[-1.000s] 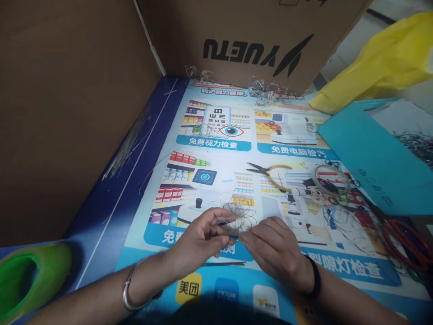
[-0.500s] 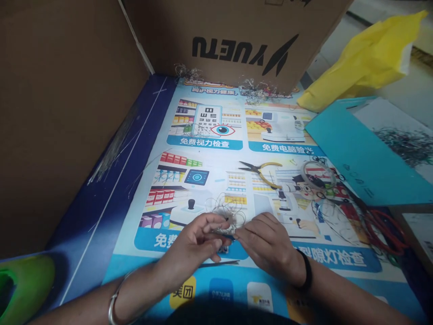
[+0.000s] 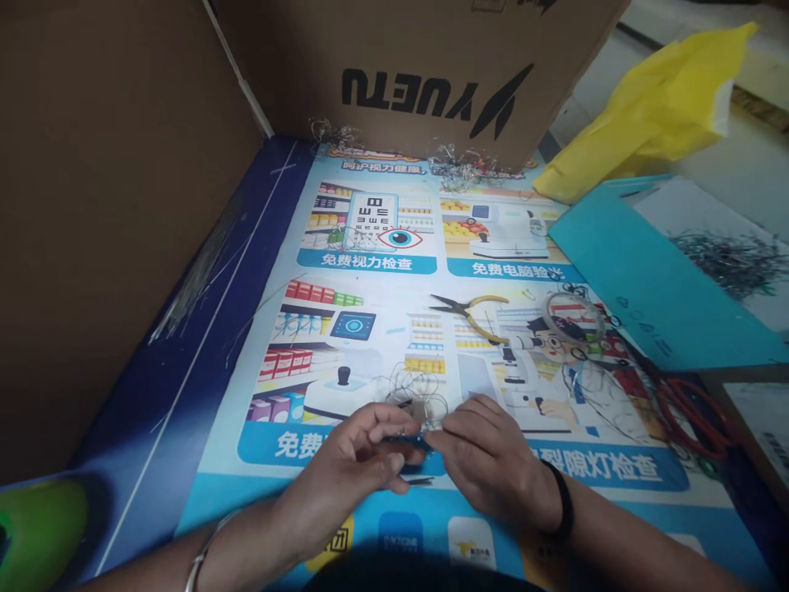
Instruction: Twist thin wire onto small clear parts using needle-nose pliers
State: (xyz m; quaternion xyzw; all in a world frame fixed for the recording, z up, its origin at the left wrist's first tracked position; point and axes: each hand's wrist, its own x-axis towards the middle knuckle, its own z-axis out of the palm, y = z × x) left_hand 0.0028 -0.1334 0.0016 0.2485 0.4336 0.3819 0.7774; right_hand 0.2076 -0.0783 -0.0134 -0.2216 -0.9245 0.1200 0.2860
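Observation:
My left hand (image 3: 376,452) is half curled, thumb and fingers closing on thin wire (image 3: 422,481) whose dark ends stick out below the fingers. Fingertips of my right hand (image 3: 486,448) are pinched together beside it, at what looks like a fine wire; its exact shape is hidden between the hands. Just beyond the fingertips are loose loops of thin wire (image 3: 410,382); whether they are held or lie on the poster I cannot tell. Farther off, pliers with yellow handles (image 3: 472,312) lie with jaws apart.
A printed poster (image 3: 370,329) covers the table. Cardboard walls (image 3: 394,41) stand at the back and left. Wire tangles (image 3: 462,168) lie along the back. At right are a tape roll (image 3: 573,319), red-handled scissors (image 3: 694,419), a turquoise folder (image 3: 666,304) and a yellow bag (image 3: 647,123).
My hands have shifted slightly nearer to me, staying close together. The whole view has slid a little, so the surroundings appear farther left.

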